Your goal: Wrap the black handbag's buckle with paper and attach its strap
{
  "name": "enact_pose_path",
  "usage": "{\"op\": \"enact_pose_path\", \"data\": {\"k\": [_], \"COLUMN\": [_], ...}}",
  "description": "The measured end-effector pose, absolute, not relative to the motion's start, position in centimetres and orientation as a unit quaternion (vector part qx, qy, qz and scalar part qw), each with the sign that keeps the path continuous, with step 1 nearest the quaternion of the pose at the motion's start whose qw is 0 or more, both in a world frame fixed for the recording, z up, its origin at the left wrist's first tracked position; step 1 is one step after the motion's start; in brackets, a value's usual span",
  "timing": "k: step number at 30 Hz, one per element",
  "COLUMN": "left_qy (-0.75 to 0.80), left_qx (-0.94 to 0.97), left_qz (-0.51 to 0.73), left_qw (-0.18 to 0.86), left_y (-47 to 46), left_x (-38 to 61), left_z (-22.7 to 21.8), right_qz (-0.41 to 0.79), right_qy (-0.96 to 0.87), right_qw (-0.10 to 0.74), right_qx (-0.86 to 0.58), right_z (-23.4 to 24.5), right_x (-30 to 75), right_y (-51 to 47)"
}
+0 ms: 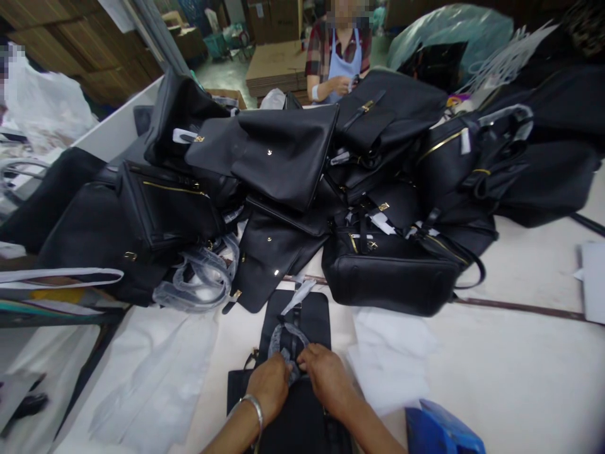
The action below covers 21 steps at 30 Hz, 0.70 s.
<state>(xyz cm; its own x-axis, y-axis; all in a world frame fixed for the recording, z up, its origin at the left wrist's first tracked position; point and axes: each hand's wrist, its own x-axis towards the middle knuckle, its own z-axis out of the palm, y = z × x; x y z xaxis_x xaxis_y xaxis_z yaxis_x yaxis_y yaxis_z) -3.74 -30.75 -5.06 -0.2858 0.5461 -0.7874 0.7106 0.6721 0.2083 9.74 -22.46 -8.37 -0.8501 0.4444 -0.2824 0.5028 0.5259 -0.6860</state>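
A black bag (295, 413) lies in front of me on the white table, its flap (317, 312) folded out away from me. Near the top of the bag a handle wrapped in clear plastic (293, 330) arches up. My left hand (270, 386), with a silver bangle at the wrist, has its fingers closed on the wrapped handle's left side. On the other side, my right hand (326, 376) pinches at the handle's right end. The fingertips of both hands are partly hidden. A strip of white wrapping (299, 295) lies across the flap.
Black bags (283, 157) are heaped across the far side of the table (524, 366). White sheets (155, 378) lie left, with more white sheeting (394, 359) right. A blue object (442, 429) sits at the near right. Across the heap, a person in a blue apron (347, 63) handles something small.
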Motion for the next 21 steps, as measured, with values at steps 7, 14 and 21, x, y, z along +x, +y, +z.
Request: {"op": "enact_pose_path", "data": {"k": [7,14,21], "left_qy": [0.808,0.704,0.614], "left_qx": [0.301,0.161,0.131], "left_qz": [-0.003,0.119,0.2], "left_qw": [0.506,0.681,0.752], "left_y": [-30.5,-30.7,-32.0], "left_x": [-4.4,-6.1,-8.2], "left_z": [-6.6,-7.6,-6.4], "right_qz": [-0.402,-0.255,-0.265], "right_qy": [0.878,0.947,0.929], "right_qw": [-0.002,-0.007,-0.041], "right_qx": [0.261,0.196,0.256], "right_z": [-6.3,-8.0,-7.6], "right_x": [10.8,9.7,10.2], "right_y": [-24.0,-26.2,-24.6]}}
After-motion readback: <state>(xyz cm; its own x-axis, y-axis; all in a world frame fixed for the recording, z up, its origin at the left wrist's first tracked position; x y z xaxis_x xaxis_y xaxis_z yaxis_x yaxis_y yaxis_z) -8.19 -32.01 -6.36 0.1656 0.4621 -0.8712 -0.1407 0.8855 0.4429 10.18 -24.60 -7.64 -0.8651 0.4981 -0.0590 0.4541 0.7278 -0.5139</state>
